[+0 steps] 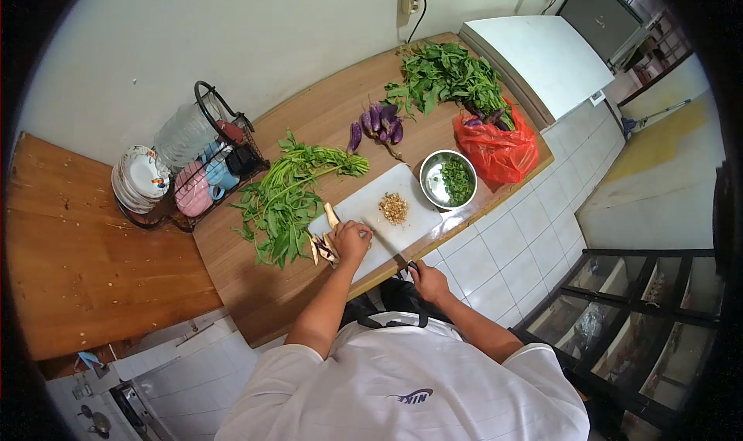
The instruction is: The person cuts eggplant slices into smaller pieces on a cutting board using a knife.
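Observation:
A knife (385, 239) is gripped by its dark handle in my right hand (429, 281), its blade lying across the white cutting board (422, 223). My left hand (352, 241) rests on the board near the blade tip with fingers curled; whatever they hold is hidden. Beside it lie a long pale piece (331, 215) and several pale strips (320, 249), some with dark purple edges. A small heap of chopped tan bits (393, 208) sits on the board beyond the knife. To its right, a metal bowl (426, 179) contains chopped green leaves (457, 181).
Leafy green stems (290, 189) lie left of the board. Small purple eggplants (381, 122) are behind it. More leafy greens (453, 77) and a red plastic bag (499, 151) occupy the right side. A dish rack (251, 143) with plates and cups stands at the left.

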`<state>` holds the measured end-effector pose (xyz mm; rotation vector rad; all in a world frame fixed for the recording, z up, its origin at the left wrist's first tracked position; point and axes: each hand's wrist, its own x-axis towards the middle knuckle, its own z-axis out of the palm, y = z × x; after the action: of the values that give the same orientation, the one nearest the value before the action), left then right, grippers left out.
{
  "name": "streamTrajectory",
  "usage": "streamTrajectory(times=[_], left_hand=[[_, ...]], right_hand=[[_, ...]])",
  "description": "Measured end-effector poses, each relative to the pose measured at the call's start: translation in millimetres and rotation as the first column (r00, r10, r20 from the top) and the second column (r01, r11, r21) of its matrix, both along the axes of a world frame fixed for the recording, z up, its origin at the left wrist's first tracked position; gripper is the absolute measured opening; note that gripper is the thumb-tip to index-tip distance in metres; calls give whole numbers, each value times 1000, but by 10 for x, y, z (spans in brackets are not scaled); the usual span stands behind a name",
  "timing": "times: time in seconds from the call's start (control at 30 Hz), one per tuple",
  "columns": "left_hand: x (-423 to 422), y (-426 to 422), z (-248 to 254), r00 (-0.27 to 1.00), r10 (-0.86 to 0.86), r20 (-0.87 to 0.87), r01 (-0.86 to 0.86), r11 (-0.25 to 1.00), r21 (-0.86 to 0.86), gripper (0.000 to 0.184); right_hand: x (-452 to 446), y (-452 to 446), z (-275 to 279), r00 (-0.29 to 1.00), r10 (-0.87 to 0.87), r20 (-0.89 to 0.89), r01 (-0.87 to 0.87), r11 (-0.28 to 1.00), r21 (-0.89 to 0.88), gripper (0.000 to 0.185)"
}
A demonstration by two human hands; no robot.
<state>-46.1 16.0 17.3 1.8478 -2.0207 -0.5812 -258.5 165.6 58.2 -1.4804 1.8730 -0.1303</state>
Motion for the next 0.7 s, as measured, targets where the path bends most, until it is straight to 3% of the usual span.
streamTrajectory(times=[0.27,0.7], left_hand=[[-23,4,-6,1000,8,0,-8,1000,19,7],[-7,-1,-54,999,34,-13,-34,999,23,7]], right_hand=[[149,-117,-215,1000,-17,8,18,993,-113,36],[17,-16,-173,999,1,39,-1,1000,0,41]])
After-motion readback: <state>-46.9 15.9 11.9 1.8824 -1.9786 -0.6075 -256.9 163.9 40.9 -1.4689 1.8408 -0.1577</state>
